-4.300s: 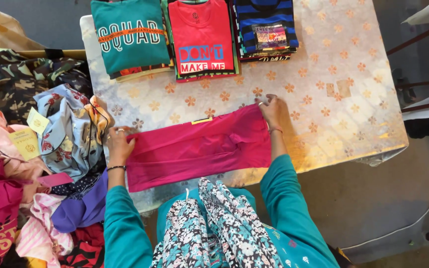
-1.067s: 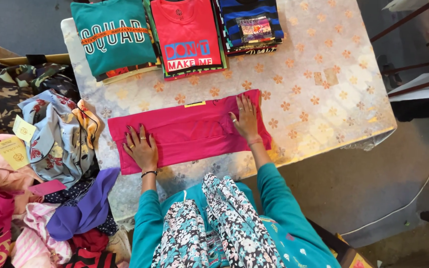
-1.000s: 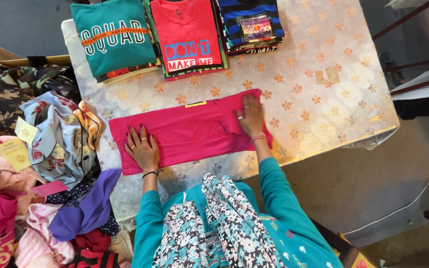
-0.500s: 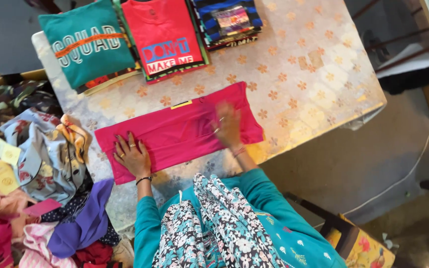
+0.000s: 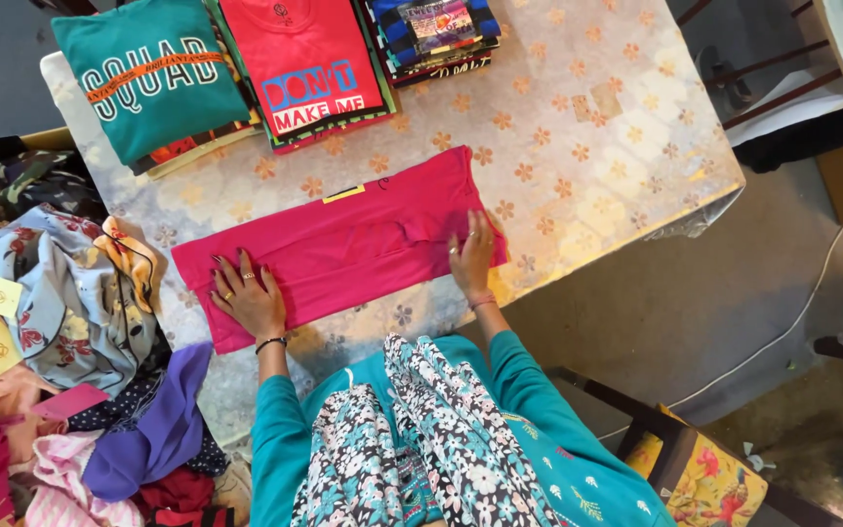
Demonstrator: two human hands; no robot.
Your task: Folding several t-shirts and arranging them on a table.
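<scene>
Nearest the camera, teal sleeves and a floral scarf fill the bottom of the view, with both forearms reaching up onto the table. The left hand lies flat, fingers spread wide, palm down on the left end of a pink shirt, close to its near edge; a dark band sits on that wrist. The right hand rests palm down on the shirt's right end, fingers together and pointing away, holding nothing. The pink shirt is folded into a long band, lying slantwise across the near part of the table on a pale cloth with orange flowers, a small yellow tag at its far edge. To the left, off the table edge, sits a pile of loose clothes in grey, purple, pink and camouflage, with yellow paper tags among them. At the far side of the table lie three folded stacks: a teal shirt, a red shirt beside it, and a striped stack to the right
</scene>
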